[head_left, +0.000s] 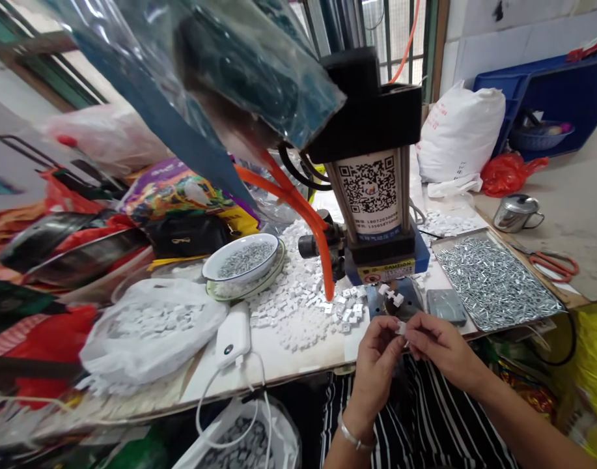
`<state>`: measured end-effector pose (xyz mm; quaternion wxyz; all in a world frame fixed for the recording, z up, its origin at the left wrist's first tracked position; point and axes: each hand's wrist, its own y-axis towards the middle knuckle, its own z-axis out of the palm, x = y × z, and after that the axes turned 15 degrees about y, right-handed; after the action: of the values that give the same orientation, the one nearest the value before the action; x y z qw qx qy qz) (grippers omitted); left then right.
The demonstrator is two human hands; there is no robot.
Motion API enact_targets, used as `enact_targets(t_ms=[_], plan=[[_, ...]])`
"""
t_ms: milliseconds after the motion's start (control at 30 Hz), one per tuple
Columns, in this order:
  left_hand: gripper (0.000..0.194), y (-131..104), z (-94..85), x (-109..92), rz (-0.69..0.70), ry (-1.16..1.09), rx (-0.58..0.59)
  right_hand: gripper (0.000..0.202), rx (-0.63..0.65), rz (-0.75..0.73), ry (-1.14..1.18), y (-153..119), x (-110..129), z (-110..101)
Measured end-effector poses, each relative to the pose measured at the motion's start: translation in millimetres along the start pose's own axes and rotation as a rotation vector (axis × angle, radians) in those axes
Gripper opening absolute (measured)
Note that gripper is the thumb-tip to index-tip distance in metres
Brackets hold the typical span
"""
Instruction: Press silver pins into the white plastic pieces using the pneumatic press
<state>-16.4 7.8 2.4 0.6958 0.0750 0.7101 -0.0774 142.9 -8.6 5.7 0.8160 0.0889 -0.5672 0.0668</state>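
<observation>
L hand (376,359) & R hand (437,345) both pinching small white piece (400,328) betw. fingertips, nr side of press (371,195); neither hand clearly closer; piece's long axis unclear, fingers cover pt.

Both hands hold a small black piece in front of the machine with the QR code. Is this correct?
Not the colour: in the head view, the small piece between the left hand and right hand, in front of the machine, is white.
</observation>
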Motion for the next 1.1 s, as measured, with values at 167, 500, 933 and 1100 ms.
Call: enact_targets(t_ms=[167,500,933,1100], plan=[[0.025,0,0.9,1,0.005,0.068,-0.04,0.03,0.021,0.031,0.062,-1,1,-3],[0.018,-6,1.9,3,-0.01,0.243,-0.008,0.019,-0.075,-0.171,-0.285,1,5,-6],[0.023,-7,9.6,-4,-0.133,0.015,-0.11,0.026,0.013,-0.573,-0.723,-4,-10,-3],[0.026,-6,10.1,-5,-0.181,-0.059,-0.101,0.036,-0.018,-0.593,-0.709,-7,-19,-6]])
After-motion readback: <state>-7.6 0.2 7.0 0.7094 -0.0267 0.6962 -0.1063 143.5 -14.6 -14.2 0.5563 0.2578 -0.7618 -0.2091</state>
